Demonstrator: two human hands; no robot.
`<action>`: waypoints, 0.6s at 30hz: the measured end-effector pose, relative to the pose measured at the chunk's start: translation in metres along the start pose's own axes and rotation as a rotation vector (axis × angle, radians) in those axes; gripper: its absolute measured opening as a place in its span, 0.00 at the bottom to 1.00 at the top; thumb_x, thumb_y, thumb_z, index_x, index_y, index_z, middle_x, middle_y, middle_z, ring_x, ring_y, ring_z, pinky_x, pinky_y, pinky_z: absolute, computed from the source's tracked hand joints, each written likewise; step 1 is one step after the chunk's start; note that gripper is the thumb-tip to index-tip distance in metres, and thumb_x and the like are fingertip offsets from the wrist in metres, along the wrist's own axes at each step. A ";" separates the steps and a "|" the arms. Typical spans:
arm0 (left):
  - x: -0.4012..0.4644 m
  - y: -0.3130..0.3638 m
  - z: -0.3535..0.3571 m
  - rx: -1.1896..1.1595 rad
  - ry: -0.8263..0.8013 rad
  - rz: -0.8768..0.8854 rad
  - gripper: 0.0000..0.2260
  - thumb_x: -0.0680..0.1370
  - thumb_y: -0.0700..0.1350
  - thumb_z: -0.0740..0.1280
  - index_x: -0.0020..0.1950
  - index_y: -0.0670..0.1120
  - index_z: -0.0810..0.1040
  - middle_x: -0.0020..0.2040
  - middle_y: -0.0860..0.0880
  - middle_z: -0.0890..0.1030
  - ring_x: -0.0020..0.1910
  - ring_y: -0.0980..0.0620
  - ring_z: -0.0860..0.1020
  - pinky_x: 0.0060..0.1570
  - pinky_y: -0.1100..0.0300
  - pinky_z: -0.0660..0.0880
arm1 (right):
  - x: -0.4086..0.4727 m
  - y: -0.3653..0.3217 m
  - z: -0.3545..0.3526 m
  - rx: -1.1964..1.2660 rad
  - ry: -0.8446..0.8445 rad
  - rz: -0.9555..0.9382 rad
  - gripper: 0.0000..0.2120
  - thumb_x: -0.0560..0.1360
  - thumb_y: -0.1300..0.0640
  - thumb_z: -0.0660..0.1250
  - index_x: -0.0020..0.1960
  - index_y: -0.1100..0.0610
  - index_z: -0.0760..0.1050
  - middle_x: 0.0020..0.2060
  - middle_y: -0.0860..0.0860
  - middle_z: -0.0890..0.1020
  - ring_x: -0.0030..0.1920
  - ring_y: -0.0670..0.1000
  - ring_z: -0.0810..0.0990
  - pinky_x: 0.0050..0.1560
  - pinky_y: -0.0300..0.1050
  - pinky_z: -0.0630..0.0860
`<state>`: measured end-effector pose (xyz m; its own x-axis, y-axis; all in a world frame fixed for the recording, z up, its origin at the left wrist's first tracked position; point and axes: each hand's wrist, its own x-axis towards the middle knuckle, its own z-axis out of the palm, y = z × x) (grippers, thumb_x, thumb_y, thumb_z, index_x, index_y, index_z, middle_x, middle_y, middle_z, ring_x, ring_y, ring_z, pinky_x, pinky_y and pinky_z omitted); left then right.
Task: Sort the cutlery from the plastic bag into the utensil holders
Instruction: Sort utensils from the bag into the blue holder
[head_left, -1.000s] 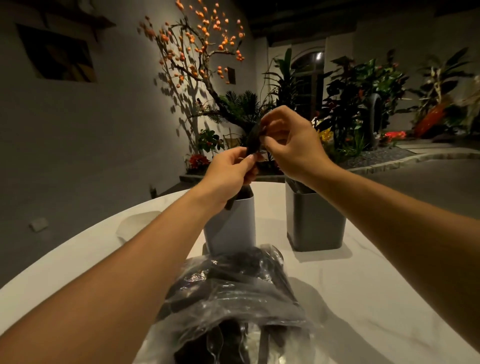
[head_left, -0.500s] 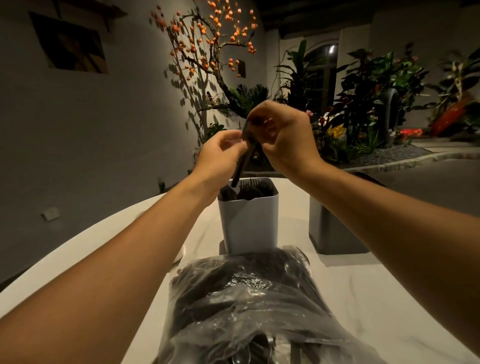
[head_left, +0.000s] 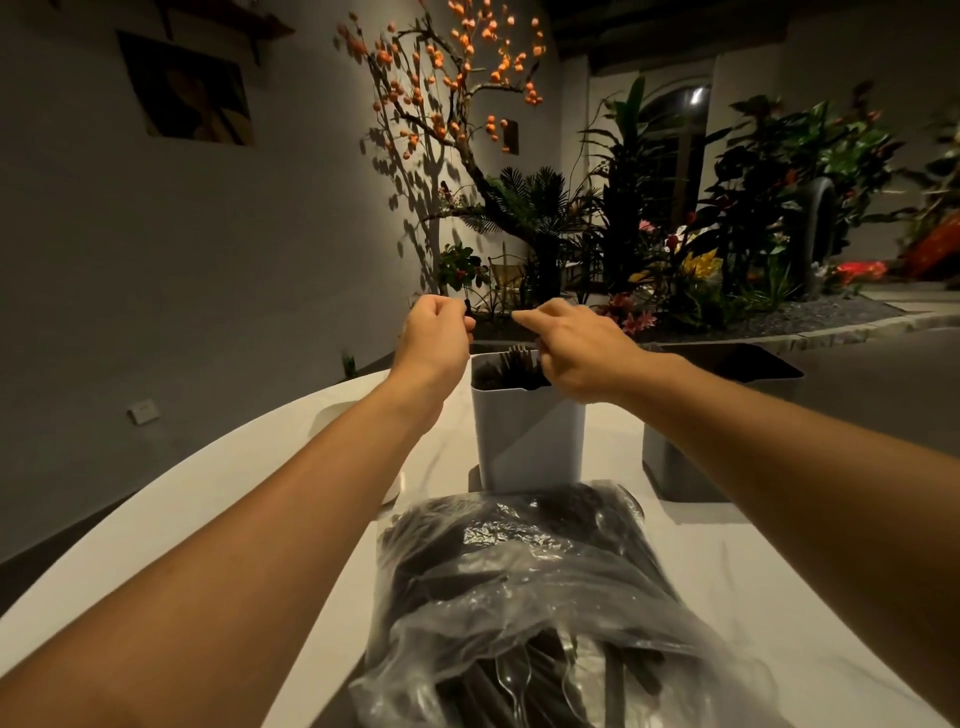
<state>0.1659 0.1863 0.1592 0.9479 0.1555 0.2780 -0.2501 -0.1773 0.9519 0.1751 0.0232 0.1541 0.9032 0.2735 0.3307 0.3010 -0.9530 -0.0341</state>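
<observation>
**A:** Where the table (head_left: 779, 613) comes nearest the viewer, what lies on it?

**B:** A clear plastic bag (head_left: 524, 597), crumpled and packed with black cutlery. It sits at the near edge, centred between two bare forearms that reach away from the camera.

**A:** And the holders?

**B:** Just past the bag's far end stands a pale utensil holder (head_left: 527, 436), upright, with dark cutlery handles (head_left: 511, 361) sticking up inside it. A darker grey holder (head_left: 670, 467) stands to its right, largely hidden by the right forearm; I cannot tell what it contains.

**A:** What are the hands doing?

**B:** The left hand (head_left: 436, 338) hovers beside the pale holder's left rim. Its fingers are curled, pinching a small dark piece (head_left: 467, 306) whose tip pokes up above them; most of it is hidden, so I cannot say which kind of cutlery it is. The right hand (head_left: 576, 348) hangs over the pale holder's right rim, forefinger extended toward the left hand, the other fingers loosely bent, holding nothing that shows. The two hands are apart.

**A:** Anything else on the table?

**B:** A white rounded object (head_left: 392, 486) peeks out near the left edge, behind the left forearm.

**A:** And beyond the far edge?

**B:** A grey wall, a tree with orange fruit (head_left: 462, 67), and leafy plants with bright flowers (head_left: 696, 265).
</observation>
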 end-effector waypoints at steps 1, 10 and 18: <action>-0.004 0.002 -0.002 0.014 0.002 0.003 0.07 0.84 0.45 0.56 0.54 0.47 0.74 0.50 0.47 0.79 0.56 0.46 0.78 0.62 0.44 0.76 | -0.005 0.001 -0.005 0.041 0.037 0.021 0.25 0.81 0.56 0.58 0.78 0.50 0.62 0.72 0.54 0.66 0.69 0.59 0.67 0.68 0.58 0.68; -0.099 0.020 -0.031 0.065 -0.134 0.089 0.09 0.85 0.42 0.58 0.48 0.43 0.75 0.34 0.46 0.79 0.30 0.50 0.77 0.29 0.57 0.76 | -0.084 -0.020 -0.038 0.259 0.208 0.047 0.10 0.80 0.57 0.60 0.57 0.54 0.79 0.55 0.52 0.77 0.54 0.54 0.77 0.56 0.56 0.78; -0.193 0.002 -0.060 0.439 -0.590 0.084 0.14 0.81 0.38 0.58 0.40 0.34 0.79 0.31 0.39 0.81 0.25 0.46 0.78 0.26 0.57 0.76 | -0.169 -0.058 -0.050 0.477 0.032 -0.094 0.09 0.80 0.56 0.64 0.44 0.58 0.78 0.41 0.53 0.84 0.40 0.48 0.82 0.42 0.43 0.80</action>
<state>-0.0293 0.2142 0.1148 0.9083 -0.4024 0.1141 -0.3419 -0.5572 0.7567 -0.0102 0.0254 0.1478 0.8581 0.3440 0.3812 0.4938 -0.7562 -0.4293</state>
